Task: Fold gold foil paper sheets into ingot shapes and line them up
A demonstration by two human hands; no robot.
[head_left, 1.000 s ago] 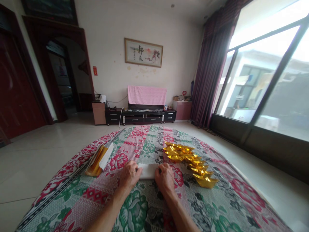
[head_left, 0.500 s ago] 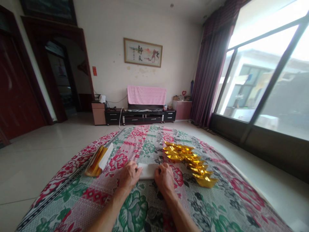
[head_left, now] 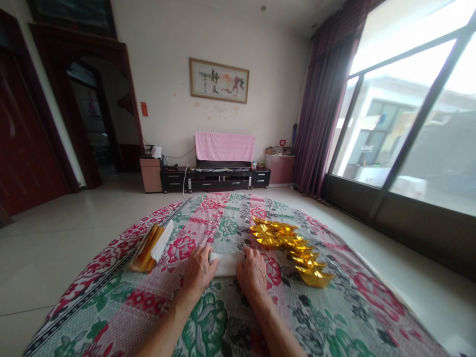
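A folded strip of white paper [head_left: 226, 265] lies crosswise on the flowered cloth in front of me. My left hand [head_left: 201, 266] grips its left end, with the thumb at the near edge and the fingers bent over the far side. At the opposite end, my right hand [head_left: 253, 267] has hold of it in the same way; some fingertips are hidden behind the paper. Shiny folded gold-paper ingots [head_left: 299, 245] stand in a row to the right of my hands. To the left rests a curled stack of gold-and-white paper sheets [head_left: 150, 246].
The patterned tablecloth [head_left: 148, 317] covers a rounded table. Beyond it, a low black TV cabinet [head_left: 211, 184] stands by the wall, with a pink cloth [head_left: 225, 146] draped over the screen. A purple curtain [head_left: 316, 119] and large windows are on the right.
Both hands have loosened from tightly curled to slightly straighter fingers at the paper's ends. The strip stays in nearly the same spot, while the view has shifted very slightly.
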